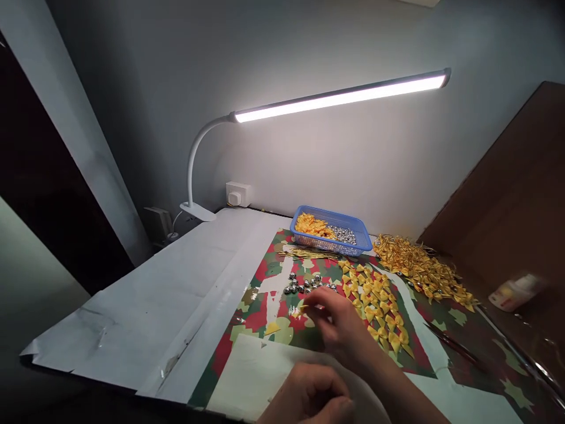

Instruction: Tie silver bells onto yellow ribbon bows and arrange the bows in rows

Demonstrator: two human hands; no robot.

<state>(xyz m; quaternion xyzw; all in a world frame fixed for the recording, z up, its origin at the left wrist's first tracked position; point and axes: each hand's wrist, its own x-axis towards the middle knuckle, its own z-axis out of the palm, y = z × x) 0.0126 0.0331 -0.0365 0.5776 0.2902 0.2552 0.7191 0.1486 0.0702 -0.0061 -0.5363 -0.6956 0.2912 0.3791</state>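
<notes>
My right hand [338, 324] reaches over the patterned mat, thumb and fingertips pinched on a small yellow piece [303, 307], too small to name surely. Just beyond the fingertips lie several silver jingle bells [301, 288]. To the right, yellow ribbon bows [375, 300] are spread in rough rows. My left hand [304, 394] is curled closed at the bottom edge, nearer to me; what its fingers hold, if anything, is hidden. A flat yellow scrap [272, 328] rests on the mat left of my right hand.
A blue basket [367, 241] holds yellow bows and silver bells. Gold cords [309, 254] lie before it. At right are a heap of corded bows [410, 265], dark slender tool [454, 341] and a white bottle [514, 291]. A clamp lamp [192, 159] arches over the table [145, 306].
</notes>
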